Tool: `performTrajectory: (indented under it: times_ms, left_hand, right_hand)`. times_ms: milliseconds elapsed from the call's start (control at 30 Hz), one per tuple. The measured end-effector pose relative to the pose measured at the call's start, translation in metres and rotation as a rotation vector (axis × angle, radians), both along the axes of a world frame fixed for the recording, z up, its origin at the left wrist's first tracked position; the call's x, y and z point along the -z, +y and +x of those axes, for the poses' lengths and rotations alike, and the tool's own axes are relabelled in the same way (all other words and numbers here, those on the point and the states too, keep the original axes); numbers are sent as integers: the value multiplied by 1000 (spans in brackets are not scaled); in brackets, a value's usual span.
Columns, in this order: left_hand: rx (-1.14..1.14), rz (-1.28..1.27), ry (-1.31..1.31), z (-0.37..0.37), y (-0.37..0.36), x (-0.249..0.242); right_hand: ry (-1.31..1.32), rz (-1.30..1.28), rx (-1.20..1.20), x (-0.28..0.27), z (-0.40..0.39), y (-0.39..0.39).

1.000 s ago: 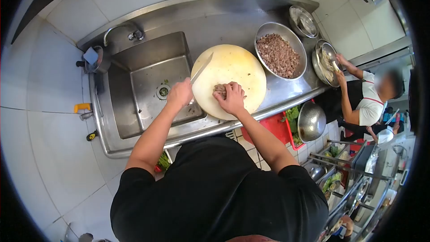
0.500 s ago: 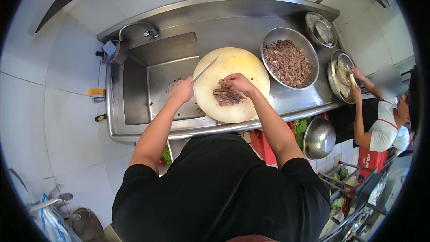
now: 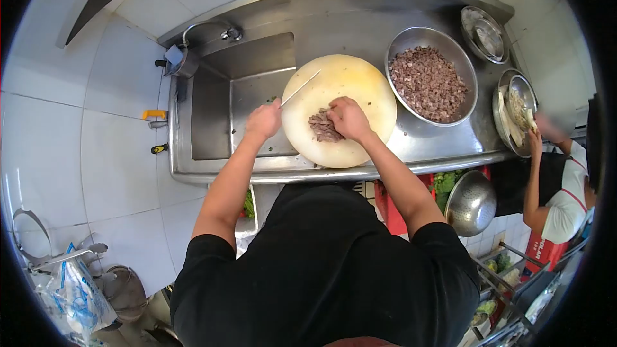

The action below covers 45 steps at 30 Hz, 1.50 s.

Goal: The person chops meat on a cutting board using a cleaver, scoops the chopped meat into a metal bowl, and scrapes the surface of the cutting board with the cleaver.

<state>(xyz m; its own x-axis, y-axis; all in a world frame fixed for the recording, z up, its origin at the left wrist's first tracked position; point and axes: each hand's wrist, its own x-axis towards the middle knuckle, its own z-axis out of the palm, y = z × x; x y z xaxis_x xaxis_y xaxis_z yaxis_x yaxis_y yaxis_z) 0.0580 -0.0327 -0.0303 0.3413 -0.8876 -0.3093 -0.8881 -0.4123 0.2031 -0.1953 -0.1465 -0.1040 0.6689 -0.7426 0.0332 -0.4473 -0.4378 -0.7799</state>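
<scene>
While our left hand (image 3: 263, 121) is closed around the handle of a knife (image 3: 300, 88) whose blade angles up over the left part of the round cutting board (image 3: 360, 83), our right hand (image 3: 348, 117) has its fingers curled down onto a small pile of chopped meat (image 3: 320, 126) near the middle of that board. Beside the board on our right we see a large steel bowl (image 3: 402, 42) full of diced meat, and on our left the sink (image 3: 212, 112); a co-worker's hand (image 3: 546, 130) is at a metal dish (image 3: 504, 99) further right.
</scene>
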Motion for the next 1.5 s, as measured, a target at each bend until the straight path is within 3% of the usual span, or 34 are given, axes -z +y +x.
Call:
performTrajectory:
  times_ms: [100, 200, 233, 367, 533, 633, 733, 833, 933, 1033, 1133, 1233, 1333, 1433, 1500]
  left_hand:
    - [-27, -25, 22, -13, 8, -3]
    - [-40, -63, 90, -35, 33, -22]
    - [-25, -69, 120, -40, 44, -27]
    - [9, 47, 136, -39, 77, -6]
    - [6, 67, 171, -27, 76, 0]
    - [31, 87, 185, -20, 65, -5]
    - [59, 66, 174, -14, 62, -10]
    - [49, 60, 184, -17, 58, -21]
    - [39, 93, 181, -17, 60, -17]
    - [13, 126, 179, -13, 62, -10]
    - [37, 123, 194, -9, 59, -6]
    - [79, 97, 180, -10, 56, -20]
    - [80, 124, 173, -17, 57, -24]
    - [75, 149, 164, -15, 61, -9]
    - [83, 148, 156, -11, 58, -2]
  right_hand:
    - [-47, -245, -115, -12, -4, 16]
    - [191, -307, -213, 2, -1, 39]
    - [252, -390, -185, 10, 3, 46]
    - [295, -315, -82, 26, 16, 64]
    - [323, -277, 100, -8, 28, 81]
    - [369, -297, 162, 19, 53, 79]
    - [432, -486, 97, 52, 61, 85]
    - [343, -445, -12, 50, 56, 79]
    - [6, -107, 238, -7, 45, 76]
    - [249, -299, 280, 8, 45, 70]
    - [369, -332, 184, 22, 48, 75]
    - [338, -311, 216, 24, 53, 77]
    - [95, -158, 228, 6, 44, 72]
    - [-49, -241, 173, 15, 42, 57]
    - [42, -157, 62, 16, 41, 50]
